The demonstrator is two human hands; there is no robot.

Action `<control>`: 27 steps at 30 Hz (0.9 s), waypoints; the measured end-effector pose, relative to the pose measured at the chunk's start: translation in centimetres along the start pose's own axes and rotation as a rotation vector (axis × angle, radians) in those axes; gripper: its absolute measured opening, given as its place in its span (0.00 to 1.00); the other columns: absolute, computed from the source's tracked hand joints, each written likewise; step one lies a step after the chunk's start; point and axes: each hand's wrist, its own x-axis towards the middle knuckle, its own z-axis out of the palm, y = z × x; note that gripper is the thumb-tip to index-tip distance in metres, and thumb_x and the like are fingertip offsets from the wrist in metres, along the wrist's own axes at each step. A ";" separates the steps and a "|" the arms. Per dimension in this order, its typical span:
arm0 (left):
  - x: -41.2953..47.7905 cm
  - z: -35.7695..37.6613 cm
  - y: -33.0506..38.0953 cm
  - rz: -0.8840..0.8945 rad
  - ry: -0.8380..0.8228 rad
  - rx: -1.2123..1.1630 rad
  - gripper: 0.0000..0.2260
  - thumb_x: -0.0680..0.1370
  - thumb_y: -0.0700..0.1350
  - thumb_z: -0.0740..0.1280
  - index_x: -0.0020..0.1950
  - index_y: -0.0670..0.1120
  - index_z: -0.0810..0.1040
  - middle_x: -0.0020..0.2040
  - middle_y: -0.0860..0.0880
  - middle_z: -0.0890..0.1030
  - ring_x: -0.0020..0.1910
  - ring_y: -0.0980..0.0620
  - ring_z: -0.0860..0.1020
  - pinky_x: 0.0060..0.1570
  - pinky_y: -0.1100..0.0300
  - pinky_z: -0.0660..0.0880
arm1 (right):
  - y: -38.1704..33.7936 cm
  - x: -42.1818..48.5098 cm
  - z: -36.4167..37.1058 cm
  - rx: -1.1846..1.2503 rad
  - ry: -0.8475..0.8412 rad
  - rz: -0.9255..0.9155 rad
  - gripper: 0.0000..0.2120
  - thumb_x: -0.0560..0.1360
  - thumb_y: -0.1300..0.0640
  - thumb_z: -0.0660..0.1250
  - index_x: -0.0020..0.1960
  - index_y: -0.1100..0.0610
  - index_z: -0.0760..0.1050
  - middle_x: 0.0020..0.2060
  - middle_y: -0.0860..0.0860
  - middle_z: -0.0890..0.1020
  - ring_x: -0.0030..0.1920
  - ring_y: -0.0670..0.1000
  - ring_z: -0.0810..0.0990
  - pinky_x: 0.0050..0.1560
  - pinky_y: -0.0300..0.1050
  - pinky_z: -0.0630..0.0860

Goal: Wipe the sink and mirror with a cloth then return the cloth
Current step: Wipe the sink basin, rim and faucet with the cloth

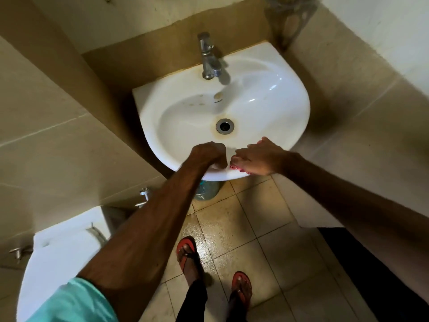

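The white sink (267, 96) is mounted in a tiled corner, with brown stains around its drain (224, 125). My right hand (260, 159) lies palm down on the sink's front rim, over a red and pink cloth (233, 167) that shows only at its fingertips and under the palm's edge. My left hand (207, 154) is curled into a fist resting on the front rim, just left of the right hand. No mirror is in view.
A chrome tap (209, 59) stands at the back of the sink. Under the basin is a plastic bottle (206, 189). A white toilet cistern (69, 240) is at lower left and a metal corner shelf (290, 17) at upper right. My feet wear red flip-flops (185, 249) on the tiled floor.
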 end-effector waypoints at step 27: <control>6.1 -3.7 -2.7 0.065 -0.200 -0.124 0.14 0.70 0.44 0.78 0.54 0.47 0.82 0.44 0.49 0.86 0.35 0.53 0.85 0.45 0.58 0.83 | 4.0 10.2 3.1 -0.063 -0.144 0.071 0.35 0.84 0.38 0.42 0.85 0.53 0.40 0.85 0.56 0.40 0.84 0.59 0.36 0.81 0.64 0.39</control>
